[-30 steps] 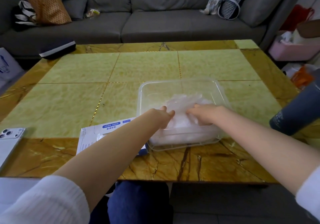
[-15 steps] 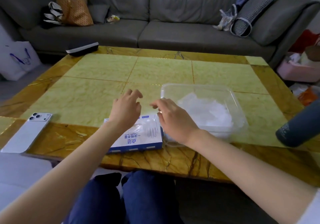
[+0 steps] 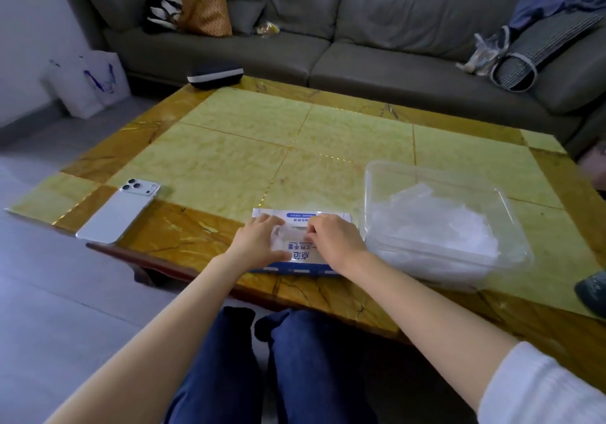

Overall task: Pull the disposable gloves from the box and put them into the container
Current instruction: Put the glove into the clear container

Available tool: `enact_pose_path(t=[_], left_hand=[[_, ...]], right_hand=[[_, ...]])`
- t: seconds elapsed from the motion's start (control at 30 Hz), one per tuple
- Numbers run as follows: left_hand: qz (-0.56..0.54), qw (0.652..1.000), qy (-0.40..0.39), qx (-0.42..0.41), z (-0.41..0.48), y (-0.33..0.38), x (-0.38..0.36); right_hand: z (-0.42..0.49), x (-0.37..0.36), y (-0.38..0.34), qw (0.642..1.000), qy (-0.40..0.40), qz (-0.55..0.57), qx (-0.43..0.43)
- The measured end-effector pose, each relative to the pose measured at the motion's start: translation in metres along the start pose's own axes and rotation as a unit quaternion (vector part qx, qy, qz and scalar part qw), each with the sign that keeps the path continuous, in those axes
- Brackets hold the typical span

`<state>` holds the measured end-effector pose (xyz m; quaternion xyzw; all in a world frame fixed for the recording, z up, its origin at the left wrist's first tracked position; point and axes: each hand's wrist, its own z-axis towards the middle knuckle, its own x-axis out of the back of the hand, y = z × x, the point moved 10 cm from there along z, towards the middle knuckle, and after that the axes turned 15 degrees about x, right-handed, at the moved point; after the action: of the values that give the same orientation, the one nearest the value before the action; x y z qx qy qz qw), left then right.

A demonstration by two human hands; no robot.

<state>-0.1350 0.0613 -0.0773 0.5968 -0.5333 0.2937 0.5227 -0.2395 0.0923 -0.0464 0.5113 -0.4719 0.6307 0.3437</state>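
At the far left a white shopping bag (image 3: pixel 88 85) with blue print stands on the floor against the wall. Next comes a white phone (image 3: pixel 119 212), lying camera side up on the near left part of the stone-patterned surface (image 3: pixel 249 148). Behind it a dark case (image 3: pixel 214 74) with a pale stripe sits at the far left corner, and a brown bag (image 3: pixel 205 8) leans on the grey sofa (image 3: pixel 377 62). Near the front edge, about midway along, lies the flat white and blue box (image 3: pixel 300 254) of disposable gloves, with both hands on top of it. The left hand (image 3: pixel 259 240) lies over the box's left part, released, with its fingers fairly straight and the thumb stretched along the near side. Between the two hands a crumpled clear glove (image 3: pixel 282 235) shows at the box's opening. The right hand (image 3: pixel 334 241) covers the box's right part, with its fingers bent down at the opening onto the clear film. Whether they have actually pinched the glove cannot be told. Just beside the box on the right stands the clear plastic container (image 3: pixel 370 194), open at the top, with a heap of gloves (image 3: pixel 436 226) already inside it. Farther right, on the sofa, a checked bag (image 3: pixel 537 49) leans under some blue cloth. A dark object (image 3: pixel 592 292) pokes in at the right edge above the surface. The person's knees (image 3: pixel 262 358), in blue trousers, show below the near edge.
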Motion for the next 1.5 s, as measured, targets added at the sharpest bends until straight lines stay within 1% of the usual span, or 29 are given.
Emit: enact_pose_path(t=[0.13, 0.27, 0.37, 0.43, 0.5, 0.67, 0.77, 0.87, 0.97, 1.07, 1.17, 1.23, 1.3, 1.4, 1.43, 1.5], left_hand=[[0.0, 1.0, 0.006, 0.001, 0.001, 0.001, -0.003], [-0.006, 1.0, 0.006, -0.001, 0.001, 0.001, -0.003], [-0.011, 1.0, 0.005, -0.003, -0.001, 0.002, -0.004], [-0.021, 1.0, 0.004, -0.006, -0.003, 0.002, -0.004], [-0.037, 0.999, 0.002, -0.004, -0.004, 0.001, -0.003], [-0.041, 0.999, -0.004, 0.001, -0.003, 0.001, -0.005], [-0.029, 0.999, -0.017, 0.002, 0.0, 0.001, -0.007], [-0.017, 1.0, -0.023, 0.002, 0.002, 0.001, -0.009], [-0.012, 1.0, -0.025, 0.002, 0.002, 0.002, -0.011], [-0.016, 1.0, -0.025, 0.002, 0.003, 0.001, -0.011], [-0.045, 0.998, -0.042, 0.0, 0.001, 0.0, -0.009], [-0.069, 0.996, -0.052, -0.002, -0.001, 0.001, -0.005], [-0.114, 0.993, -0.005, -0.01, -0.006, 0.008, 0.014], [-0.209, 0.97, 0.121, -0.039, -0.027, 0.026, 0.058], [-0.232, 0.96, 0.147, -0.057, -0.036, 0.036, 0.068], [-0.26, 0.947, 0.162, -0.098, -0.053, 0.059, 0.079]], right_hand=[[0.004, 0.012, -0.011, 0.999, -0.016, -0.019, 0.027], [0.013, 0.038, -0.001, 0.998, -0.017, -0.053, 0.017], [0.011, 0.033, -0.003, 0.995, -0.078, -0.051, 0.023], [0.006, 0.017, -0.005, 0.986, -0.138, -0.087, 0.02], [0.005, 0.008, -0.008, 0.98, -0.153, -0.122, 0.025], [0.011, 0.018, -0.013, 0.987, -0.118, -0.105, 0.027], [0.009, 0.036, -0.013, 0.992, -0.08, -0.091, 0.026], [0.008, 0.07, -0.004, 0.998, -0.008, -0.066, 0.012], [0.006, 0.118, -0.001, 0.993, 0.084, -0.083, 0.018], [-0.002, 0.154, 0.002, 0.985, 0.145, -0.094, 0.007], [-0.014, 0.169, 0.015, 0.982, 0.165, -0.087, -0.028], [-0.022, 0.169, 0.024, 0.982, 0.165, -0.081, -0.049], [-0.03, 0.17, 0.033, 0.982, 0.165, -0.07, -0.067], [-0.041, 0.172, 0.044, 0.98, 0.165, -0.056, -0.092], [-0.045, 0.172, 0.047, 0.98, 0.168, -0.049, -0.098], [-0.049, 0.172, 0.053, 0.978, 0.176, -0.024, -0.109]])
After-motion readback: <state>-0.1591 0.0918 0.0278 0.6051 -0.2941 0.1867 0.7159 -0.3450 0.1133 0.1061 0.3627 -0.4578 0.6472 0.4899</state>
